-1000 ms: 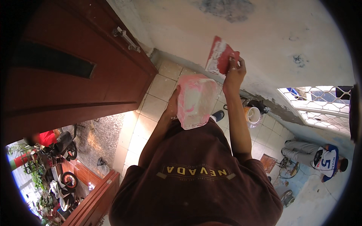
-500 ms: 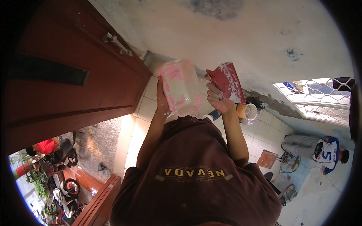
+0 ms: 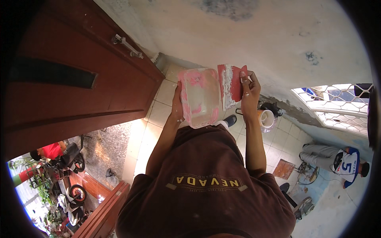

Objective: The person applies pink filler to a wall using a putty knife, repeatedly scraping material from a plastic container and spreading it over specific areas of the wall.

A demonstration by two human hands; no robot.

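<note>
In my left hand (image 3: 177,104) is a rectangular clear plastic tub (image 3: 203,99), gripped along its left side. Pink and whitish smears coat its walls. My right hand (image 3: 250,92) pinches a red flat putty spreader (image 3: 237,88) by its right side, thumb on the face toward me. Thick white putty (image 3: 227,85) clings along the spreader's left edge. That edge is held upright close beside the tub's right rim, with a narrow gap between them.
A brown door (image 3: 119,85) with a metal handle stands open at left. Ahead rises a patchy plastered wall (image 3: 274,43). A white cup-like container (image 3: 266,118) sits on the tiled floor. Another person (image 3: 343,162) is at the right, near a grilled window (image 3: 337,103). Motorbikes (image 3: 77,194) are outside.
My right hand has turned the spreader over, so its putty-laden edge now faces left toward the tub instead of right. The tub has shifted slightly right and downward in view.
</note>
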